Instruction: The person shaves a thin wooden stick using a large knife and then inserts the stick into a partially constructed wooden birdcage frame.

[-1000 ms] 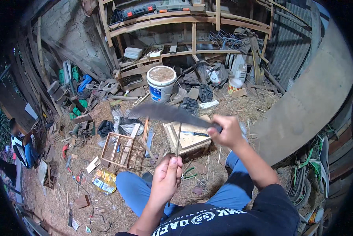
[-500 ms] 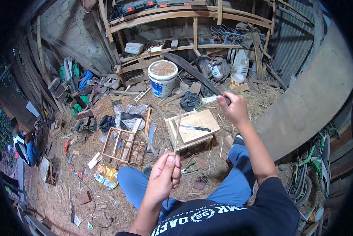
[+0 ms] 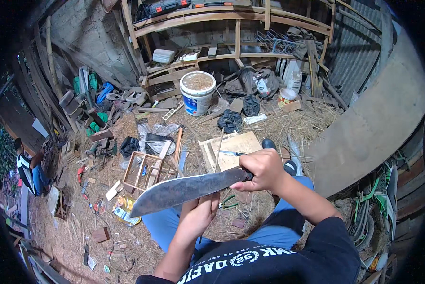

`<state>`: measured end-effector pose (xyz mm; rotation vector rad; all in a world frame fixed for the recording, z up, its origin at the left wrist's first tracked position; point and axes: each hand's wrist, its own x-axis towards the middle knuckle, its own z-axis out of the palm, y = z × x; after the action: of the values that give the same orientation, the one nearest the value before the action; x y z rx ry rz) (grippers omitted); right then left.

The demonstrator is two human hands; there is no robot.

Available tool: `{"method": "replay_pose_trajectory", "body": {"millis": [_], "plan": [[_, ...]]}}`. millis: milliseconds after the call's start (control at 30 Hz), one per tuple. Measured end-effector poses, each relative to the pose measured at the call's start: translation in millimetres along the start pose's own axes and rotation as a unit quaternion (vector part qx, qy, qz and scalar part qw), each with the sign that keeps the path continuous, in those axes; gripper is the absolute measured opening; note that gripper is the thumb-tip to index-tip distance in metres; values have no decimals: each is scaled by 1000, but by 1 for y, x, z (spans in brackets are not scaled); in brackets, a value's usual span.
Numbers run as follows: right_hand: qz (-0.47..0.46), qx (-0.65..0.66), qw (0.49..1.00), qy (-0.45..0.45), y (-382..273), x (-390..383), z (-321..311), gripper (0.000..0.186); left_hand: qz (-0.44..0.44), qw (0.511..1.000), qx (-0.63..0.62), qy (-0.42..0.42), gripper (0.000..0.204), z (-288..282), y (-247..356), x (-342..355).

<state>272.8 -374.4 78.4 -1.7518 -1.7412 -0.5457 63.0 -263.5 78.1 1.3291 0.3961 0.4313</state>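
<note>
A machete (image 3: 179,190) with a broad dark blade lies across the view, its wide tip toward the left. My right hand (image 3: 263,169) is closed round its handle. Below the blade my left hand (image 3: 199,217) is closed on a thin stick (image 3: 219,147), whose upper end rises past the blade's far edge. The blade hides the left fingertips and the stick's middle; whether blade and stick touch I cannot tell. Beyond the hands stands a wooden box (image 3: 238,142) with a flat top. A kitchen knife (image 3: 230,153) lies on it, its handle partly behind my right hand.
Pliers with green handles (image 3: 227,205) lie on the straw-strewn ground between my legs. To the left are a wooden frame tray (image 3: 144,171) and a yellow bag (image 3: 125,208). A white bucket (image 3: 198,100) stands ahead, a large board (image 3: 364,137) leans right. Another person (image 3: 30,165) is far left.
My right hand has swung the machete down and to the left, from pointing up and away to lying across in front of the stick. My right foot has shifted forward.
</note>
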Motion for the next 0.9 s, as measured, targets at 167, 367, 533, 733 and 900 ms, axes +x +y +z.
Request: {"method": "replay_pose_trajectory", "body": {"millis": [167, 367, 533, 733, 900], "plan": [[5, -54, 998, 35, 35, 1, -3, 70, -82, 995, -58, -2, 24, 8, 14, 7], [5, -72, 997, 29, 55, -13, 2, 71, -172, 978, -110, -34, 22, 10, 11, 16], [94, -102, 990, 24, 68, -29, -1, 68, -195, 972, -124, -47, 25, 10, -1, 17], [408, -67, 899, 146, 147, -56, -39, 64, -121, 984, -128, -29, 22, -18, -1, 0], [222, 34, 973, 49, 54, -46, -9, 66, -111, 986, -106, -66, 25, 3, 5, 18]]}}
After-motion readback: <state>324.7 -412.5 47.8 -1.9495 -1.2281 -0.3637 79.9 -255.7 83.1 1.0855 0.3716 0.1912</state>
